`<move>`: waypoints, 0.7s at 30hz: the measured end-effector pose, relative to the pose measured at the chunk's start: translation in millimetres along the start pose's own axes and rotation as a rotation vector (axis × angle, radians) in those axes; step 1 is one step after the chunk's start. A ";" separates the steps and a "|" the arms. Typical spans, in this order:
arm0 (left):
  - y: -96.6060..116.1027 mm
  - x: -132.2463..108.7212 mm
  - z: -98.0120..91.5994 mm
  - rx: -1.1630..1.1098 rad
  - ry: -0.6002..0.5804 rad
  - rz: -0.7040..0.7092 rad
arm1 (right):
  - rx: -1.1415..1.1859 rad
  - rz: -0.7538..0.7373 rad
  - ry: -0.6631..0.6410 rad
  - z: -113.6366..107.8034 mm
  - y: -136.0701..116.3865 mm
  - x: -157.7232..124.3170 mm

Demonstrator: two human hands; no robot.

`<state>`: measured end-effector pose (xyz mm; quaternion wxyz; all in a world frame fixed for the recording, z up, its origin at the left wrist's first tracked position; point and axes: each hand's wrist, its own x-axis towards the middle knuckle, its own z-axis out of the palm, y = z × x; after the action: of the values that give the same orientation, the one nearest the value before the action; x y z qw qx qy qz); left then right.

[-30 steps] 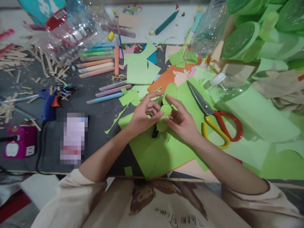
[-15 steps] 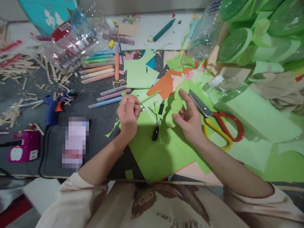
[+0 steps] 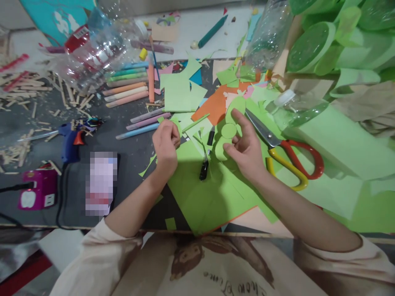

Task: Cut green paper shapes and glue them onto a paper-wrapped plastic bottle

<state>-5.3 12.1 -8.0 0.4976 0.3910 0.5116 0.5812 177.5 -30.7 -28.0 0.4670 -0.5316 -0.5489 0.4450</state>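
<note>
My right hand [image 3: 247, 146] holds a light green paper cut-out [image 3: 228, 131] with a small round middle and rounded lobes, its thumb and index finger against the edges. To the left, my left hand [image 3: 166, 146] is closed, fingers curled in; whatever is between its fingertips is hidden. A thin green stick-like piece [image 3: 196, 122] points away from those fingertips, and I cannot tell whether they touch it. Between my hands lie a black pen [image 3: 203, 168] and a black cap [image 3: 211, 136] on green paper [image 3: 200, 205]. Scissors [image 3: 269, 137] with red and yellow handles lie right of my right hand.
Markers [image 3: 128, 90], a blue glue gun [image 3: 69, 142], a phone [image 3: 101, 183] and a magenta box [image 3: 38, 189] occupy the left side. Clear plastic bottles [image 3: 101, 53] stand behind. Paper scraps [image 3: 177, 92] cover the middle; green-wrapped bottles [image 3: 311, 47] fill the far right.
The view has shifted slightly, so the left-side objects sit a little further right. Both hands keep nearly the same pose; my left fingers look slightly more curled in.
</note>
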 end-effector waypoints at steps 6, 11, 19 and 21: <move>-4.0 -2.3 -1.9 0.057 -0.068 0.050 | 0.002 -0.008 -0.109 0.9 -4.4 -0.6; -5.9 -1.6 -3.4 0.083 -0.058 0.057 | 0.018 0.007 -0.170 0.1 -5.4 -0.1; -8.7 -3.3 -4.7 0.067 -0.173 0.123 | 0.033 0.046 -0.232 -3.3 -10.0 -0.6; -9.8 -5.3 -5.5 0.080 -0.164 0.118 | 0.029 0.053 -0.240 -4.0 -11.6 -0.6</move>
<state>-7.9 5.6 -18.3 0.4866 0.4862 0.4684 0.5545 179.4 -31.8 -15.9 0.3936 -0.4820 -0.5801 0.5257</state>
